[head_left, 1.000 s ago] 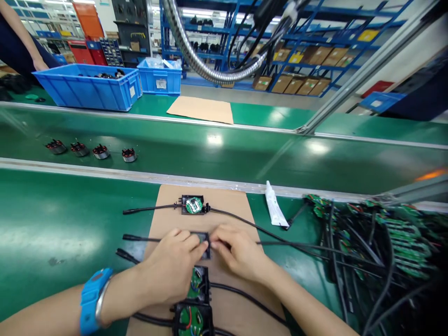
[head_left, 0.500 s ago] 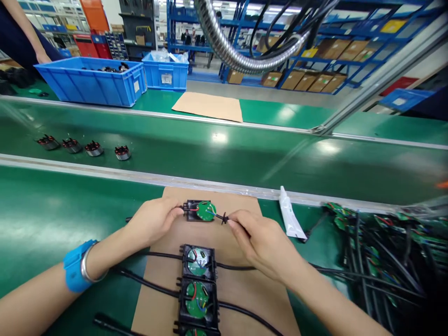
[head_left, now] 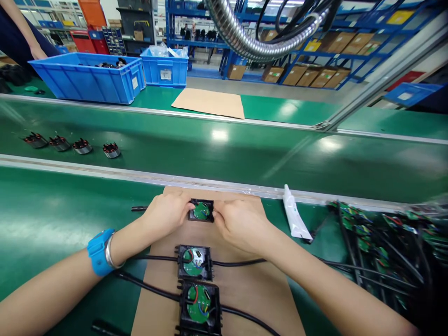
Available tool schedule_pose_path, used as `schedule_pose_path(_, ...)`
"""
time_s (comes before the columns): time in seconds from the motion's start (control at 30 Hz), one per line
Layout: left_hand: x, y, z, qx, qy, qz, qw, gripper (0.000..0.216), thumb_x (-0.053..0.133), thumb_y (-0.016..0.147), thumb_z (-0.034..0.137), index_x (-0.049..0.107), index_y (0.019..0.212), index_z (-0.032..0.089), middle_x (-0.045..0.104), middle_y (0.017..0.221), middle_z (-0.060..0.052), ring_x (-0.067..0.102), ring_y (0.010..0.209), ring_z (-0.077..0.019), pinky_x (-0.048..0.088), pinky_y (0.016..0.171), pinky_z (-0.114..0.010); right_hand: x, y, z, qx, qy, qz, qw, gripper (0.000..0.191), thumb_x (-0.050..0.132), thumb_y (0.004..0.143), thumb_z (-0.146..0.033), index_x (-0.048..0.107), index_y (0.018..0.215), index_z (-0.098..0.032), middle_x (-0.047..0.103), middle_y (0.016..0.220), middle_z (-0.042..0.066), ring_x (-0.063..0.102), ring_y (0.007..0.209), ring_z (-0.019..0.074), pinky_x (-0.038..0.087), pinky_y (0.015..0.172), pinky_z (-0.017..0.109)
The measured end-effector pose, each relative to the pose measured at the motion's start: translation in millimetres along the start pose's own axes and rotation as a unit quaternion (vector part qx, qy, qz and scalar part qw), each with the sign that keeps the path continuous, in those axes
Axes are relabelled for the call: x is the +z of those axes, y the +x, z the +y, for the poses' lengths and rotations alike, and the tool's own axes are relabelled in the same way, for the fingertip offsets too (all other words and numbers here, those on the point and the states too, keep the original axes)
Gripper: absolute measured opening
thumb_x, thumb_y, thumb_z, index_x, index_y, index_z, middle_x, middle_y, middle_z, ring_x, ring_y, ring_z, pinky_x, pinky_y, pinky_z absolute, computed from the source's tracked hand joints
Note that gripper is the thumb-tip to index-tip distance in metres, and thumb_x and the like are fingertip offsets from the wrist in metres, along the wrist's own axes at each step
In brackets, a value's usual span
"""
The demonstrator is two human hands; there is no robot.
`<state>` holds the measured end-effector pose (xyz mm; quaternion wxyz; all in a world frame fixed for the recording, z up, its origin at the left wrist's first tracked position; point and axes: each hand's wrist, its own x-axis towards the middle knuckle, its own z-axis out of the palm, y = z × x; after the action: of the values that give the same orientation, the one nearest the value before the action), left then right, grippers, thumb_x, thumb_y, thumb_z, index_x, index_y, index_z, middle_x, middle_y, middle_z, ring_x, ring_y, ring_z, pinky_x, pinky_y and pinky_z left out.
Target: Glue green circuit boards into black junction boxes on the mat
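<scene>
A small black plastic housing with a round green circuit board inside lies on a brown cardboard sheet, between my hands. My left hand is closed at its left end, thumb on the edge; a black cable sticks out behind this hand. At the right end, my right hand pinches the black cable close against the housing wall; the fingers hide most of that cable. Nearer me, a second housing and a third housing hold similar boards with black cables leaving both sides.
A white tube lies to the right, beside a heap of boards and cables. Several copper-wound motor parts stand on the green strip beyond the metal rail. Blue bins are farther back, near another person's hand. A metal hose hangs overhead.
My right hand has moved left, bringing the cable's grommet up to the housing's right end. My left hand has shifted right onto the housing edge. The board now sits inside the housing.
</scene>
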<state>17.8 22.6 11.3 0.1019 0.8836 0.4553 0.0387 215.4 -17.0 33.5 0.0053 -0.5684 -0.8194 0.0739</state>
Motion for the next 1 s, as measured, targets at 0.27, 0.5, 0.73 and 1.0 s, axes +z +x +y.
schedule_pose_path(0.27, 4, 0, -5, 0.004, -0.045, 0.010, 0.999, 0.023, 0.045, 0.096, 0.026, 0.064, 0.101, 0.013, 0.071, 0.096, -0.012, 0.068, 0.085, -0.0290, 0.054, 0.072, -0.041, 4, 3, 1, -0.048, 0.072, -0.017, 0.996, 0.030, 0.043, 0.080, -0.016, 0.066, 0.099, -0.017, 0.064, 0.080, 0.008, 0.055, 0.067, 0.0180, 0.030, 0.059, 0.030)
schedule_pose_path(0.5, -3, -3, -21, 0.022, -0.126, -0.013, 0.992, 0.017, 0.063, 0.085, 0.020, 0.070, 0.100, 0.023, 0.074, 0.100, 0.000, 0.068, 0.092, -0.0194, 0.052, 0.081, -0.031, 11, -1, -8, -0.066, 0.094, -0.037, 0.993, 0.028, 0.042, 0.086, -0.018, 0.069, 0.090, -0.016, 0.063, 0.079, 0.009, 0.055, 0.064, 0.0164, 0.032, 0.057, 0.030)
schedule_pose_path(0.73, 1, -28, -11, 0.083, -0.060, 0.023, 0.994, 0.018, 0.056, 0.085, 0.011, 0.071, 0.093, 0.017, 0.071, 0.088, -0.004, 0.066, 0.083, -0.0201, 0.053, 0.074, -0.031, 15, -20, -20, -0.071, 0.116, -0.044, 0.990, 0.027, 0.042, 0.088, -0.020, 0.068, 0.095, -0.017, 0.062, 0.080, 0.009, 0.055, 0.065, 0.0172, 0.031, 0.058, 0.031)
schedule_pose_path(1.0, 17, -31, 16, 0.146, 0.165, -0.018, 0.975, 0.021, 0.045, 0.079, -0.001, 0.063, 0.078, 0.011, 0.060, 0.077, -0.013, 0.059, 0.070, -0.0253, 0.047, 0.055, -0.034, 17, -18, -24, -0.073, 0.110, -0.043, 0.990, 0.027, 0.042, 0.083, -0.016, 0.068, 0.089, -0.014, 0.064, 0.080, 0.011, 0.055, 0.064, 0.0174, 0.029, 0.057, 0.031)
